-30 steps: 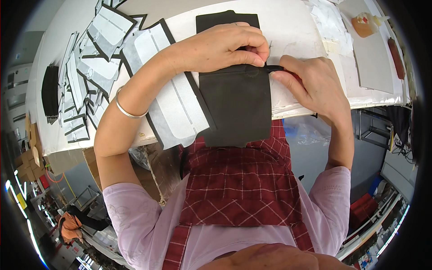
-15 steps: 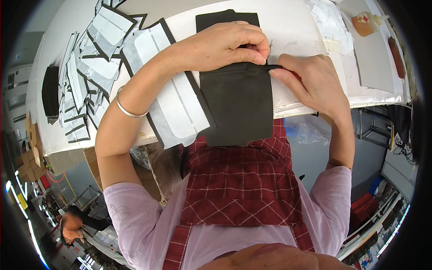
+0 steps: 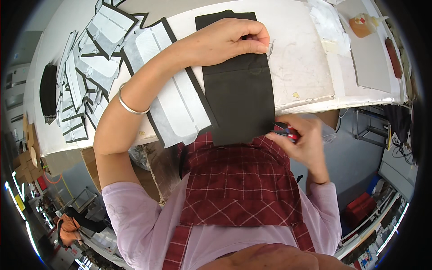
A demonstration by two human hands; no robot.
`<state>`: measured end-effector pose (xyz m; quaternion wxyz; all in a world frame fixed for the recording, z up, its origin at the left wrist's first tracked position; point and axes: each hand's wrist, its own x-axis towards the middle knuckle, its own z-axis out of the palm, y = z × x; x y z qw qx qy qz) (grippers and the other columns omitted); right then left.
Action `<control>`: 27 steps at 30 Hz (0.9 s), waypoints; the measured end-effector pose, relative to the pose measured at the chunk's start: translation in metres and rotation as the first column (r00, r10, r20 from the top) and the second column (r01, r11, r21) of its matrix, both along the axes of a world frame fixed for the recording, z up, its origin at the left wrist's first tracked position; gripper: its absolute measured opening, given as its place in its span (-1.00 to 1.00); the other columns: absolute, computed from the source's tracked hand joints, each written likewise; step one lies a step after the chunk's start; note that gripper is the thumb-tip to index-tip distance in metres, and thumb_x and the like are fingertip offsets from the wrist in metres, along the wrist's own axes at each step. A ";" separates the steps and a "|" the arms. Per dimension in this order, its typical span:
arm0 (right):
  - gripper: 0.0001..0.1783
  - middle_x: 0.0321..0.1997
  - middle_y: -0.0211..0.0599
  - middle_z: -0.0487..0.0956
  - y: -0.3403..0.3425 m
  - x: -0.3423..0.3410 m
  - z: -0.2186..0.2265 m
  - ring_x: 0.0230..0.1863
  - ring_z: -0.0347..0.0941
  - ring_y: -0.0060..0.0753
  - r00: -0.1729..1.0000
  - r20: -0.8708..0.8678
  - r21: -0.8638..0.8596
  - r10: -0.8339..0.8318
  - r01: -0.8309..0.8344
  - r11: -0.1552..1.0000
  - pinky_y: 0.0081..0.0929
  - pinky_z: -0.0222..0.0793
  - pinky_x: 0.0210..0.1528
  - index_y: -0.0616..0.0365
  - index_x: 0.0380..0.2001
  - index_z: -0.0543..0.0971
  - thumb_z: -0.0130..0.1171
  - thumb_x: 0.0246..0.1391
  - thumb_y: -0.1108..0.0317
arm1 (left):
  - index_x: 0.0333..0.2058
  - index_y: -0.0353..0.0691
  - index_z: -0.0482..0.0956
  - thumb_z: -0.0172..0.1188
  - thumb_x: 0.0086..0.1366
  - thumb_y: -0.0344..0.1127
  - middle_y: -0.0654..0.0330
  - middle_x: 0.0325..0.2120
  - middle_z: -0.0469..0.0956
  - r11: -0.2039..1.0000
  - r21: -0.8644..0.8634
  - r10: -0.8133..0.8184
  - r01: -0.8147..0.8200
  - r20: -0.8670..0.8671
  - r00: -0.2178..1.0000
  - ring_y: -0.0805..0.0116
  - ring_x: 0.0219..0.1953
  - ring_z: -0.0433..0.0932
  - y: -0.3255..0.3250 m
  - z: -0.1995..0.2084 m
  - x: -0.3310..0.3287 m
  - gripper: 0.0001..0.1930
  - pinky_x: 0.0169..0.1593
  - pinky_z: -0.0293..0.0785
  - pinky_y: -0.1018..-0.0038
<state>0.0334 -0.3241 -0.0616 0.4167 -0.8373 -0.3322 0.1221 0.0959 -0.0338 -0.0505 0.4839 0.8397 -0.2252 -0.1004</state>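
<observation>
A black flat panel of fabric or leather [image 3: 238, 96] lies on the table, its near end hanging over the front edge by my apron. Across its upper part rests my left hand [image 3: 240, 38], thumb and fingers pinched at the panel's right edge. Thin loose threads [image 3: 271, 47] show beside those fingertips. Below the table edge, at the panel's lower right corner, my right hand [image 3: 302, 137] is closed on a small tool with dark blades and red on its handle, which looks like thread snips [image 3: 288, 131].
Left of the panel lies a white-backed piece with black edging [image 3: 173, 90]. Several similar pieces [image 3: 101, 63] are heaped at the far left, near a black stack [image 3: 48, 94]. On the right are a grey board [image 3: 371, 58], an amber bottle [image 3: 362, 25] and a dark red bar [image 3: 393, 58].
My right hand has left the panel's right edge and come down toward me, now holding the snips. My left hand has shifted slightly up, still pinching the edge.
</observation>
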 end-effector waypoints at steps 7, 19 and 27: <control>-0.76 -0.43 -0.44 0.67 0.015 0.015 0.003 -0.51 0.38 -0.79 0.912 0.208 0.336 -0.353 0.272 0.902 -0.73 0.22 -0.51 0.26 -0.25 0.69 0.49 -0.04 0.52 | -0.25 -0.27 0.50 0.17 0.41 -0.28 0.20 -0.42 0.46 0.973 0.181 0.058 -0.146 0.420 0.905 0.34 -0.39 0.41 0.017 0.040 -0.024 -0.83 -0.25 0.37 0.43; -0.75 -0.72 -0.50 0.41 0.046 0.031 0.039 -0.71 0.36 -0.47 0.579 0.713 -0.134 0.394 -0.440 0.888 -0.47 0.20 -0.64 0.04 -0.32 0.73 0.41 -0.13 0.23 | -0.25 -0.36 0.55 0.25 0.16 -0.62 0.10 -0.35 0.55 0.358 0.681 0.879 -0.638 -0.015 0.477 0.22 -0.30 0.54 0.113 0.078 -0.345 -0.83 -0.16 0.49 0.38; -0.76 -0.45 -0.43 0.57 0.053 0.050 0.015 -0.63 0.45 -0.39 0.800 0.516 0.031 0.306 -0.374 0.927 -0.48 0.36 -0.58 0.07 -0.41 0.59 0.39 -0.24 0.37 | -0.37 -0.41 0.55 0.33 0.18 -0.53 0.12 -0.41 0.55 0.614 0.357 0.714 -0.704 0.129 0.688 0.25 -0.34 0.51 0.094 0.081 -0.285 -0.89 -0.18 0.42 0.43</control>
